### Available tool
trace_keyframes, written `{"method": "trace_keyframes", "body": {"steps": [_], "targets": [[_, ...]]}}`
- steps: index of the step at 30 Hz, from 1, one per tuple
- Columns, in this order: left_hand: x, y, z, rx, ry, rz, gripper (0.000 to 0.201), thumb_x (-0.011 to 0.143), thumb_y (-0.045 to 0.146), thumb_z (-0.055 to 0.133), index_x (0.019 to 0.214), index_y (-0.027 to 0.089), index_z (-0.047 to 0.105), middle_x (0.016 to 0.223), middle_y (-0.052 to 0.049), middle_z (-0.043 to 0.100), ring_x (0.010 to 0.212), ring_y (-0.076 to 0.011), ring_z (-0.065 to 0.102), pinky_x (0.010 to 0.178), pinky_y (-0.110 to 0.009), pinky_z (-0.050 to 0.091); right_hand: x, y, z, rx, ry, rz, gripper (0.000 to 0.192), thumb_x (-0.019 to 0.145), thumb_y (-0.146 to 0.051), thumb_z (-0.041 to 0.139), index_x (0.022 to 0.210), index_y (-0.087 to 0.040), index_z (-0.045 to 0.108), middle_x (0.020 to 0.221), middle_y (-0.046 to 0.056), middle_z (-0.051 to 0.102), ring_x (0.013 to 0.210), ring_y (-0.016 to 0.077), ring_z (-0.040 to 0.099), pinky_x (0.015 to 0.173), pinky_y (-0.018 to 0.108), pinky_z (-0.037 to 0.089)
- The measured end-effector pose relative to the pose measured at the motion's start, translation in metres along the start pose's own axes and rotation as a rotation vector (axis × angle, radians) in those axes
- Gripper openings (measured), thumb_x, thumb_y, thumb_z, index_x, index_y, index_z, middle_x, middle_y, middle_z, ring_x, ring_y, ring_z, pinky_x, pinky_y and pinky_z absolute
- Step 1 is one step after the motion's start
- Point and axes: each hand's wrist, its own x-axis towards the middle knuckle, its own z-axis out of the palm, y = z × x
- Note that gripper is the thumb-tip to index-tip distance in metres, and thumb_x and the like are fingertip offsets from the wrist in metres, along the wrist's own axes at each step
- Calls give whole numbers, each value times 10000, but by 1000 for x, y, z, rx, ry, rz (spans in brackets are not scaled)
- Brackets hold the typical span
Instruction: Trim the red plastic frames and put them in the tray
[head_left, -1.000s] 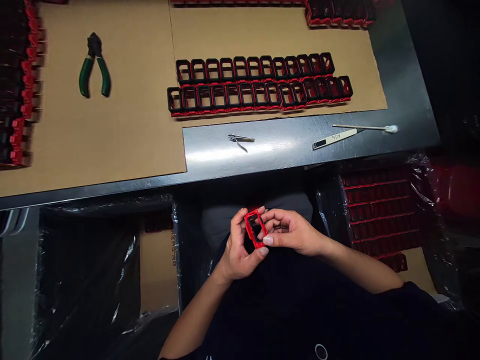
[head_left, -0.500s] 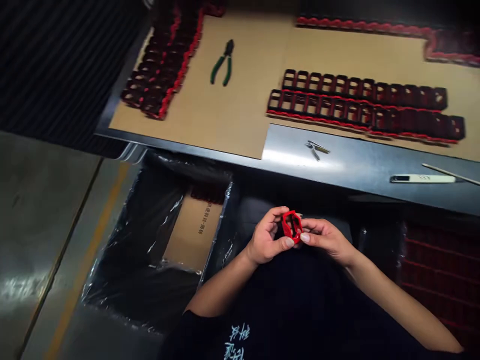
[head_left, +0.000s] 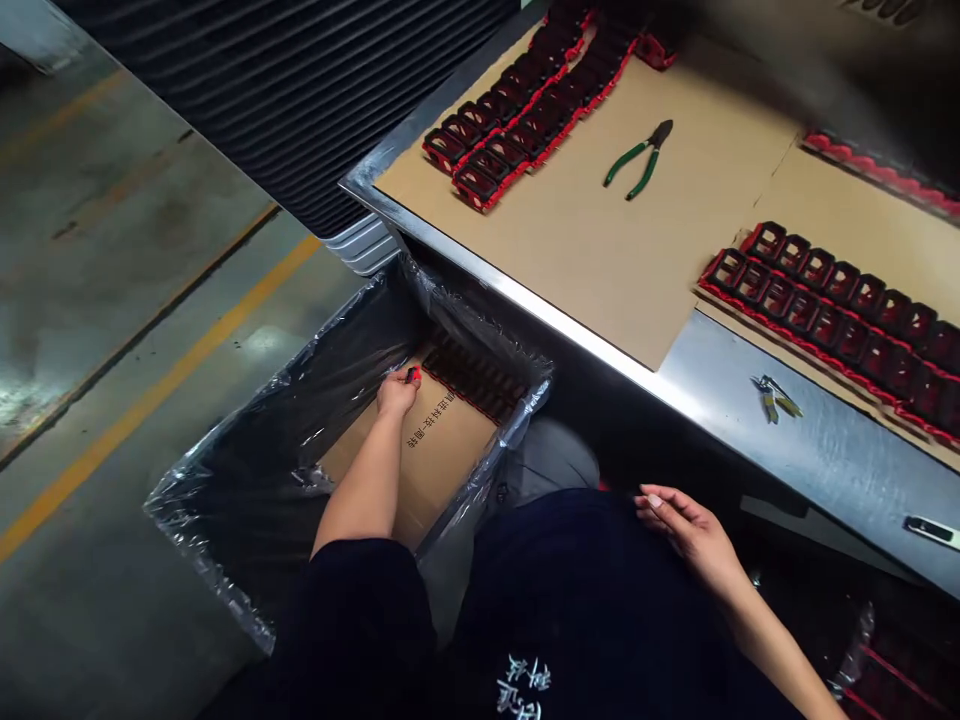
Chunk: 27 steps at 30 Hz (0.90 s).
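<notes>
We log our left hand [head_left: 396,394] closed on a red frame part [head_left: 412,375], low inside the plastic-lined box [head_left: 247,470] beside a row of parts [head_left: 476,375]. Our right hand [head_left: 686,530] rests open and empty on the lap. On the table [head_left: 750,385]: green pliers [head_left: 639,160].
</notes>
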Motion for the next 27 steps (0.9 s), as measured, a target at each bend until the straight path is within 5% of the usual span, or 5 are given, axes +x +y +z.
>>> {"method": "trace_keyframes", "body": {"steps": [6, 14, 20, 27], "targets": [[52, -26, 40, 184, 74, -196, 390, 951, 374, 633, 1277, 164, 586, 1301, -112, 613, 1124, -249, 637, 943, -474, 565, -9, -6, 7, -46, 131, 60, 675, 512, -675, 911, 954, -183, 777, 911, 85, 767, 817, 210, 705, 776, 298, 567], [75, -35, 77, 134, 155, -108, 384, 950, 367, 637, 1280, 178, 587, 1317, -106, 606, 1143, -252, 631, 950, -472, 562, 2, -26, 25, -126, 84, 63, 543, 652, -623, 873, 989, -209, 771, 944, 91, 768, 856, 253, 718, 822, 381, 585], [76, -33, 87, -14, 243, -144, 375, 952, 369, 632, 1268, 172, 593, 1300, -106, 615, 1130, -248, 636, 946, -473, 564, 14, -45, 36, -150, -5, 58, 518, 673, -607, 874, 983, -205, 772, 932, 90, 768, 848, 251, 716, 825, 393, 586], [71, -13, 75, -134, 186, -183, 374, 955, 370, 629, 1266, 167, 591, 1275, -103, 626, 1096, -238, 648, 924, -460, 574, 20, -50, 37, -165, -41, 48, 554, 669, -616, 872, 1007, -193, 756, 945, 89, 759, 867, 231, 705, 806, 350, 569]]}}
